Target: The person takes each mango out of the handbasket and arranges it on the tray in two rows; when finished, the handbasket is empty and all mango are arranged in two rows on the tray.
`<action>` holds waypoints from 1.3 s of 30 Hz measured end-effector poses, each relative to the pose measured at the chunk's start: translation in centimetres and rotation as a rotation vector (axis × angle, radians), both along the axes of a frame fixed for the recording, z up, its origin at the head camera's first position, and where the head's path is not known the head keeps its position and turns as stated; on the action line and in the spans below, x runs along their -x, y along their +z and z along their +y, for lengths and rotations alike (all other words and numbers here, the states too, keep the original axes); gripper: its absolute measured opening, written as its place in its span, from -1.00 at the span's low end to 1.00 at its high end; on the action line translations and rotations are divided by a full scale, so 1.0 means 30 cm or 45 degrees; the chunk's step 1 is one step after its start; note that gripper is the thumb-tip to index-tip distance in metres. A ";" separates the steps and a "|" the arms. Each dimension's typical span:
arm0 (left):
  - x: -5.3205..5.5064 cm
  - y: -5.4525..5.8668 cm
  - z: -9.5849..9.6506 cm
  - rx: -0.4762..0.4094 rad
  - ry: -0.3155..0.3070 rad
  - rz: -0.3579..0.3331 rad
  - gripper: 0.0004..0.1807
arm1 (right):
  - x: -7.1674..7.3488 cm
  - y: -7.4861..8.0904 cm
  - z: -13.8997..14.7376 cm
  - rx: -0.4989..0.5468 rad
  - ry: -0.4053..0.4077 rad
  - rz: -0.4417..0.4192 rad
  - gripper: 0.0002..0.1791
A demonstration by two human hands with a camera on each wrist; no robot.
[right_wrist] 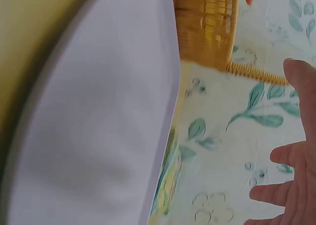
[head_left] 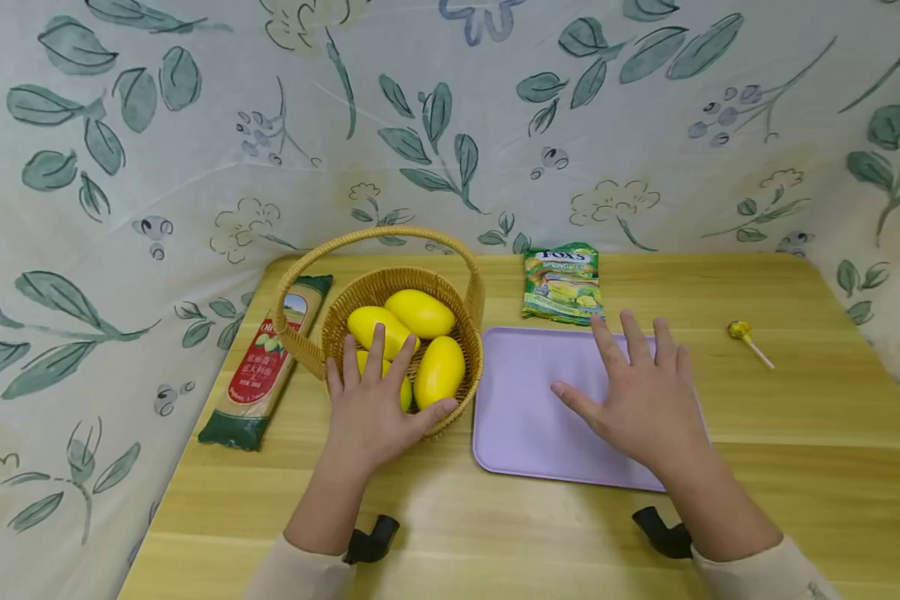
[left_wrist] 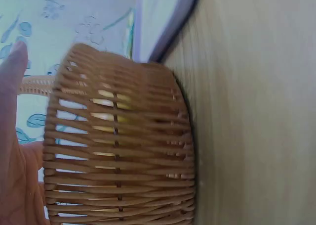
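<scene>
In the head view my left hand (head_left: 375,417) is spread over the near edge of a wicker basket (head_left: 337,300) with a tall arched handle. Several yellow mangoes (head_left: 440,371) lie in the basket, one partly hidden behind the fingers. The left wrist view shows the basket's woven side (left_wrist: 118,151) close up, the thumb near its rim. My right hand (head_left: 645,400), fingers spread and holding nothing, hovers over a lilac tray (head_left: 525,400). From the right wrist, the tray's flat surface (right_wrist: 98,116) fills much of the view, with the fingers off to the right.
Left of the basket lies a pack of spaghetti (head_left: 262,367) with a red label. A green Fox's candy bag (head_left: 562,283) is behind the tray. On the right is a yellow-wrapped lollipop (head_left: 742,333). A leaf-patterned cloth (head_left: 450,100) hangs behind the wooden table (head_left: 817,467).
</scene>
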State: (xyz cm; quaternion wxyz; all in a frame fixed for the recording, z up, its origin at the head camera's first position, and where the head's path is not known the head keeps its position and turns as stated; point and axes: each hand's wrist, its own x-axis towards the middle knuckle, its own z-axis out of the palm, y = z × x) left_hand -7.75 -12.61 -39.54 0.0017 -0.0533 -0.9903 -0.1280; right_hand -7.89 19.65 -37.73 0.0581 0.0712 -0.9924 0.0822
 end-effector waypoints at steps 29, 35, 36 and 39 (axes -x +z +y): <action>-0.051 -0.203 -0.059 -1.484 0.677 0.355 -0.55 | 0.035 -0.008 -0.448 0.466 0.549 0.069 -0.14; -0.036 -0.241 -0.073 -1.673 0.591 0.467 -0.59 | 0.114 -0.001 -0.493 0.451 0.583 -0.082 -0.05; -0.035 -0.249 -0.074 -1.686 0.565 0.489 -0.59 | 0.126 -0.002 -0.498 0.444 0.588 -0.111 -0.03; -0.033 -0.271 -0.078 -1.695 0.477 0.538 -0.60 | 0.158 -0.006 -0.510 0.416 0.613 -0.186 0.00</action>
